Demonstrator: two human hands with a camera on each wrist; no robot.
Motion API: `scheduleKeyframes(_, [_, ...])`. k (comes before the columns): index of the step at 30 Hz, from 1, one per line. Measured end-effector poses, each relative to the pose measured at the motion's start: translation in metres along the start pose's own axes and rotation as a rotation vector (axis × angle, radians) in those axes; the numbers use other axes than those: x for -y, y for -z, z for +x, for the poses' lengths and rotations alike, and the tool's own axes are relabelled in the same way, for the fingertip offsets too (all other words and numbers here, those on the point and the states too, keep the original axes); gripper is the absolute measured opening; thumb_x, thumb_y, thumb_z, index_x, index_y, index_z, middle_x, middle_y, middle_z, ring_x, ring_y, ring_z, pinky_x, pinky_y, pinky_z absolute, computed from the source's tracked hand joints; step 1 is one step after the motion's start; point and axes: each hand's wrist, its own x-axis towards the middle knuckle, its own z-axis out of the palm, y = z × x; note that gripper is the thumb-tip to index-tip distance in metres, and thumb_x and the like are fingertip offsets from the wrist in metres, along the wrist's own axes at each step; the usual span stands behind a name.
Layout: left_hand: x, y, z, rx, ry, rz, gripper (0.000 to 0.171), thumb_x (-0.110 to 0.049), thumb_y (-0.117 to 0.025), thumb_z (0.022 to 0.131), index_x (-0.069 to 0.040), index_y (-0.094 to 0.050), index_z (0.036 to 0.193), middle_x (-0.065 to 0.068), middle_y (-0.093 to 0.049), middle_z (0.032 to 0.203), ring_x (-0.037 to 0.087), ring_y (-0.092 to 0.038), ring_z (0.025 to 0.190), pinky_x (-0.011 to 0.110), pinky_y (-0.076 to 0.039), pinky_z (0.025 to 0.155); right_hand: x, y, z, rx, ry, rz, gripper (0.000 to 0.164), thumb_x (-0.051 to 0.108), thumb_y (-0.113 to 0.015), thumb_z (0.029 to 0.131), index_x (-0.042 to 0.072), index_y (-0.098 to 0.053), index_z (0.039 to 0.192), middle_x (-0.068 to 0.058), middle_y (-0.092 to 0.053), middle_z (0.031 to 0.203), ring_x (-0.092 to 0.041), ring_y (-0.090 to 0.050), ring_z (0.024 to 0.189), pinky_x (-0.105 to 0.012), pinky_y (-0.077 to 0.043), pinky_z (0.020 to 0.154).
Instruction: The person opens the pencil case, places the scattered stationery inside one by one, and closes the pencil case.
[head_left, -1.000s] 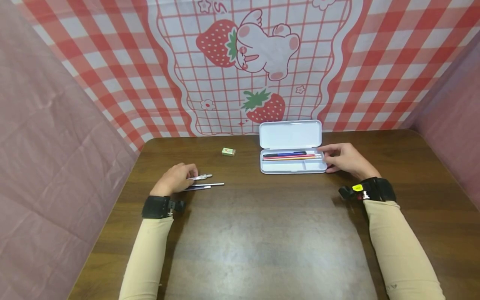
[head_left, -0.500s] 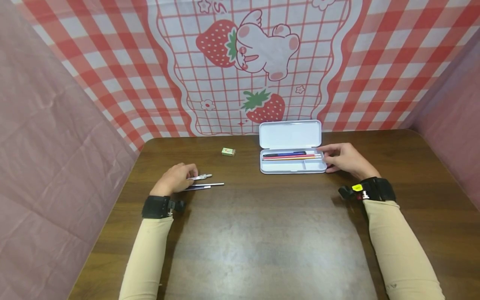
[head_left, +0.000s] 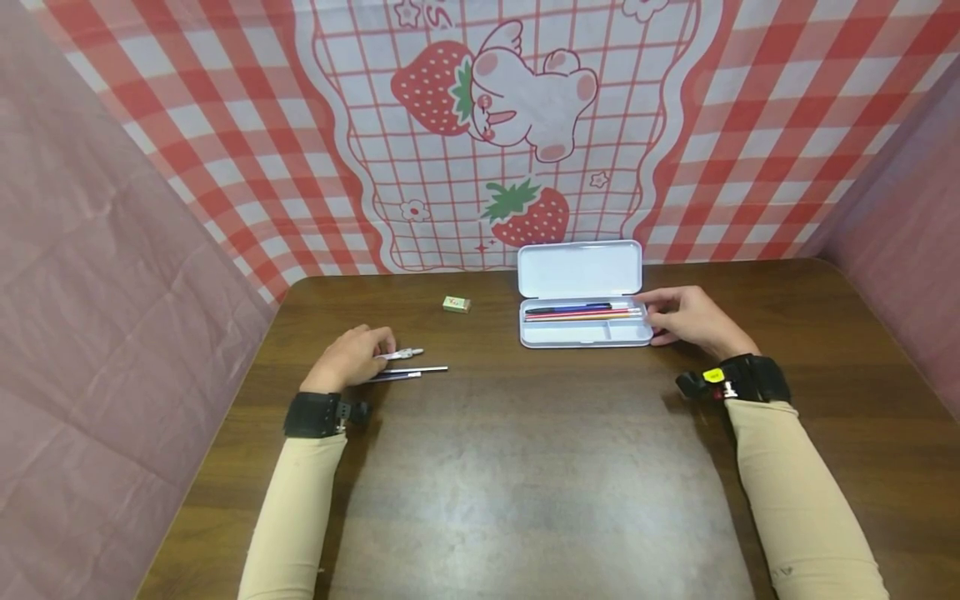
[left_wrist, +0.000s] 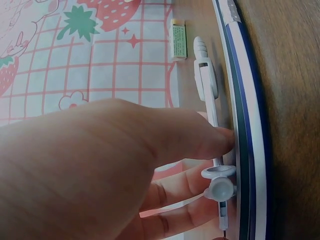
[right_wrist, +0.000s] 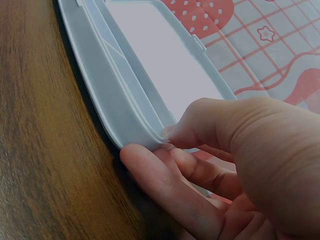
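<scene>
My left hand (head_left: 351,357) pinches a white drawing compass (left_wrist: 206,82), its thumb over one side and its fingers behind. Alongside the compass, two slim pencils lie on the table: a blue-and-white pencil (left_wrist: 254,115) and a dark green one (left_wrist: 242,130) with a pale edge. At the right, my right hand (head_left: 693,321) holds the end of a pale blue pencil case (head_left: 562,335), thumb on the rim and fingers against the outer wall. The case's lid (head_left: 581,268) stands raised. Several pens and pencils (head_left: 577,313) lie in its rear compartment.
A small green-and-white eraser (head_left: 456,304) lies between the left hand and the case. Behind the wooden table (head_left: 525,467) hangs a red-and-white checked cloth (head_left: 600,100) with strawberries; the case's lid stands close to it.
</scene>
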Motion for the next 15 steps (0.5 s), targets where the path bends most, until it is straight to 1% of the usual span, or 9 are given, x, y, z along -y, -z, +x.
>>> scheduleKeyframes(15, [-0.0004,0.0009,-0.0013,-0.045,-0.006,0.014,0.015,-0.012,-0.067,0.090,-0.016,-0.065,0.105,0.012,-0.061,0.096,0.028,-0.056,0.086,0.044,-0.049,0.071,-0.0002,-0.0003,-0.0010,0.002,-0.003,0.003,0.046,0.015,-0.066,0.094,0.007,-0.059,0.139,-0.018,-0.050,0.107,-0.032,-0.064,0.089,-0.028,-0.062,0.069])
